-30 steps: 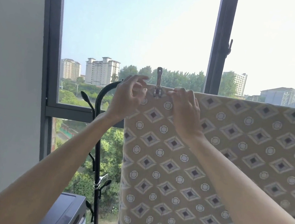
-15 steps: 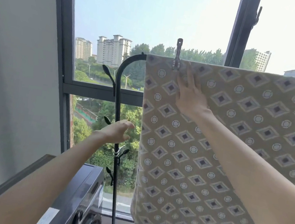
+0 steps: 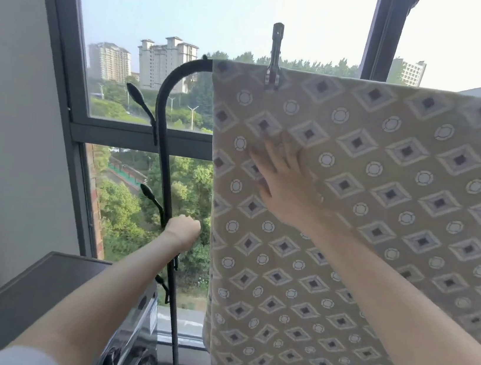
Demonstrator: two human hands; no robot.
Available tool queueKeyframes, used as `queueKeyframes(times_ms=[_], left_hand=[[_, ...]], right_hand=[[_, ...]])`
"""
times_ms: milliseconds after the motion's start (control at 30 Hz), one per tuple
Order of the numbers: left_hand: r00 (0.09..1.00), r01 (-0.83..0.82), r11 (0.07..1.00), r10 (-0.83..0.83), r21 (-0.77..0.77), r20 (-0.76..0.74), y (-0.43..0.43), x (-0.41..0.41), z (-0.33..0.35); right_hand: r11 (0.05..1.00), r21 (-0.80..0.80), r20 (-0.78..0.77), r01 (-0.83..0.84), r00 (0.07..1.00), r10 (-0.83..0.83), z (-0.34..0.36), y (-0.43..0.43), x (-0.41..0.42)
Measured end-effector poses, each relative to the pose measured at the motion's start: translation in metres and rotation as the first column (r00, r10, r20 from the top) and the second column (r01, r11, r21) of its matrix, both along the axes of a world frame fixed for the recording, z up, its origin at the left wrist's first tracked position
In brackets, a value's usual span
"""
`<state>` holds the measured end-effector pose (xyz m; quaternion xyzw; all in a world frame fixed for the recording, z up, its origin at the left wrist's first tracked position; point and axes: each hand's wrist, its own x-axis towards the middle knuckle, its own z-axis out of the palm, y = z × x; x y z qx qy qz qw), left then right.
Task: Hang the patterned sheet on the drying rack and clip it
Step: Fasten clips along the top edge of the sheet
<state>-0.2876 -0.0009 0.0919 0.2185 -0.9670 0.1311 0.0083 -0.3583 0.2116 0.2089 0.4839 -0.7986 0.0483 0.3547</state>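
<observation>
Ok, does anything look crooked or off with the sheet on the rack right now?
Nothing stands out. The patterned sheet hangs flat over the top bar of the drying rack, its top edge level, the clip upright near its left corner. The right hand lies flat on it.

Daylight is admitted through the window (image 3: pixel 165 1); sky is overexposed at 1 o'clock; the right grip (image 3: pixel 288 186) is blurred.

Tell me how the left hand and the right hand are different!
The right hand lies flat with spread fingers on the patterned sheet; the left hand is curled like a fist at the black rack pole. The right hand is higher up, the left hand lower. Both are bare, and neither touches the clip.
</observation>
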Motion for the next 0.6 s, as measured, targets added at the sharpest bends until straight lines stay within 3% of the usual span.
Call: queueKeyframes(times_ms=[167, 267, 367, 433, 500, 600], left_hand=[[0.999, -0.037, 0.983, 0.042, -0.178, 0.024, -0.003, -0.016, -0.010], [0.967, 0.063, 0.975, -0.113, -0.214, -0.230, -0.010, -0.011, -0.019], [0.726, 0.294, 0.928, -0.373, -0.229, -0.579, -0.014, 0.011, -0.031], [0.629, 0.361, 0.915, -0.383, -0.183, -0.677, -0.014, 0.030, -0.038], [0.647, 0.304, 0.946, -0.289, -0.110, -0.706, -0.017, 0.045, -0.040], [0.767, 0.125, 0.990, -0.053, 0.068, -0.640, -0.033, 0.055, -0.050]], right_hand=[[0.993, -0.047, -0.174, -0.108, 0.980, 0.098, -0.021, -0.008, -0.004], [0.976, -0.068, -0.237, -0.208, 0.953, 0.187, -0.031, -0.012, -0.008], [0.953, -0.045, -0.144, -0.300, 0.946, 0.291, -0.039, -0.019, -0.005], [0.944, 0.039, -0.006, -0.329, 0.944, 0.329, -0.043, -0.030, -0.001], [0.940, 0.095, 0.089, -0.328, 0.943, 0.320, -0.047, -0.042, 0.003], [0.940, 0.097, 0.163, -0.328, 0.937, 0.310, -0.052, -0.055, 0.005]])
